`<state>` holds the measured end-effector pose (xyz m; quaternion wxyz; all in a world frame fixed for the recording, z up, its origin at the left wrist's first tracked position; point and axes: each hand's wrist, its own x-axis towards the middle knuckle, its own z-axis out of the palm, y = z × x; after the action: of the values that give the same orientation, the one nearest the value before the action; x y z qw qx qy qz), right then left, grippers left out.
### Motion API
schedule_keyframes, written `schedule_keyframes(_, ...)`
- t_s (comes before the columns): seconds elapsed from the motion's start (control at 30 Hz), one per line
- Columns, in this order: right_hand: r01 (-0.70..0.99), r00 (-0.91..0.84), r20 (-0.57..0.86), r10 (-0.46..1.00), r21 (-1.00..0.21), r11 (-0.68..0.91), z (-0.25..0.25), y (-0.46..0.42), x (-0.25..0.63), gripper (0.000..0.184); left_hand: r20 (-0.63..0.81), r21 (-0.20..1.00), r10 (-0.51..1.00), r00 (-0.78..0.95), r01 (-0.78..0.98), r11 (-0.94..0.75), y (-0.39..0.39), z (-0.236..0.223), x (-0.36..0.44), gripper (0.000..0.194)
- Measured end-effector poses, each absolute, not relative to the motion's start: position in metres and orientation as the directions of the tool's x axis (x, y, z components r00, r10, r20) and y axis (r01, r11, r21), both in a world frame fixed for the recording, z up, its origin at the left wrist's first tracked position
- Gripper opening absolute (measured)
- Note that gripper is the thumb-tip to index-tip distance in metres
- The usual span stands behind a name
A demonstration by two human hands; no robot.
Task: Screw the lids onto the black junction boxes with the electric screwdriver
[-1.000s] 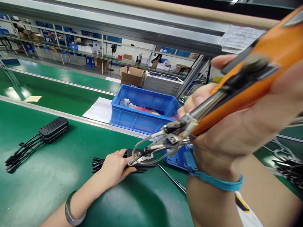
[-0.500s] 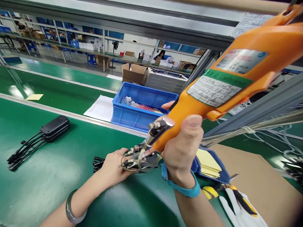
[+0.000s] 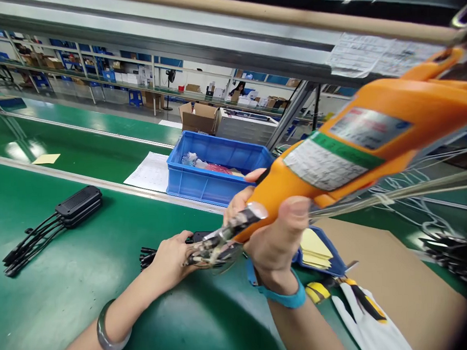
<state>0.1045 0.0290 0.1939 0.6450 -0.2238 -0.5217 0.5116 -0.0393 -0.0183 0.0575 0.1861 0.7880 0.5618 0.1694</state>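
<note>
My right hand, with a blue band at the wrist, is closed around the narrow end of an orange hand-held tool that carries paper labels. Metal fittings and thin looped tubing at the hand's end of the tool are blurred. Below them on the green bench my left hand grips a black box with black cables sticking out at its left. The fittings hide the left fingertips and most of this box. Farther left lies a similar black box with cables, untouched.
A blue bin with bagged items stands behind my hands, beside a paper sheet. At right are a small blue tray of yellow slips, a tape measure, a white glove and cardboard. Cables hang behind.
The orange tool and right hand have tipped slightly lower, the fittings dropping closer to the left hand. More of the black box shows there. The whole view has shifted a little.
</note>
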Motion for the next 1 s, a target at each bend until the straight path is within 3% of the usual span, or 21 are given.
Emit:
schedule_keyframes(0.1, -0.357, 0.063, 0.434, 0.899, -0.831, 0.426, 0.223, 0.036, 0.129, 0.052, 0.012, 0.464, 0.943, 0.334, 0.833, -0.301, -0.020, 0.073, -0.040, 0.048)
schedule_keyframes(0.23, -0.249, 0.003, 0.469, 0.883, -0.855, 0.455, 0.261, 0.042, 0.165, 0.055, 0.051, 0.482, 0.926, 0.375, 0.803, -0.351, -0.015, 0.077, -0.041, 0.059)
schedule_keyframes(0.53, -0.196, -0.120, 0.378, 0.918, -0.916, 0.351, 0.265, 0.041, 0.222, 0.058, 0.146, 0.634, 0.873, 0.465, 0.633, -0.444, 0.021, 0.084, -0.049, 0.028)
schedule_keyframes(0.7, -0.197, -0.144, 0.361, 0.921, -0.923, 0.331, 0.263, 0.043, 0.242, 0.058, 0.293, 0.606, 0.862, 0.414, 0.617, -0.502, 0.059, 0.100, -0.031, 0.020)
schedule_keyframes(0.8, -0.232, -0.150, 0.350, 0.925, -0.922, 0.311, 0.262, 0.044, 0.246, 0.058, 0.323, 0.591, 0.847, 0.422, 0.609, -0.529, 0.090, 0.122, 0.016, 0.019)
schedule_keyframes(0.9, -0.239, -0.126, 0.328, 0.936, -0.926, 0.293, 0.259, 0.044, 0.246, 0.060, 0.318, 0.552, 0.780, 0.538, 0.564, -0.614, 0.107, 0.144, 0.059, 0.033)
schedule_keyframes(1.0, -0.227, -0.117, 0.311, 0.943, -0.933, 0.280, 0.253, 0.044, 0.247, 0.059, 0.289, 0.513, 0.720, 0.631, 0.533, -0.673, 0.096, 0.153, 0.058, 0.039)
